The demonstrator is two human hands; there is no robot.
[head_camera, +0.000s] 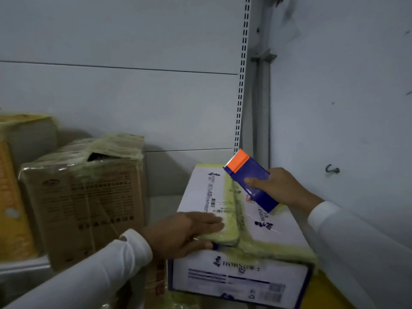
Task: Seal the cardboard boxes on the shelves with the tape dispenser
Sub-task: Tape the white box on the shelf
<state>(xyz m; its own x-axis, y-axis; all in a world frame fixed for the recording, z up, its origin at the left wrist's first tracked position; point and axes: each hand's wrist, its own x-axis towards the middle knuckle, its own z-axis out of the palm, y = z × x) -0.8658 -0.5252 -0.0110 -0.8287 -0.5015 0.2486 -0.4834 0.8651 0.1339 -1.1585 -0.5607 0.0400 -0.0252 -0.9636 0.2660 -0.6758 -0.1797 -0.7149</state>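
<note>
Two hands (185, 233), one tape dispenser (250, 180), three boxes (240, 270)

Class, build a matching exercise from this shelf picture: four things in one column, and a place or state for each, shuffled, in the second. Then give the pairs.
1. tape dispenser
2. left hand
3. white box
4. brown box

A. wrapped in yellowish tape, torn hole on top
B. pressing flat on a flap
C. held above the box by the right hand
D. yellowish tape along its top seam

Pairs: 1-C, 2-B, 3-D, 4-A
</note>
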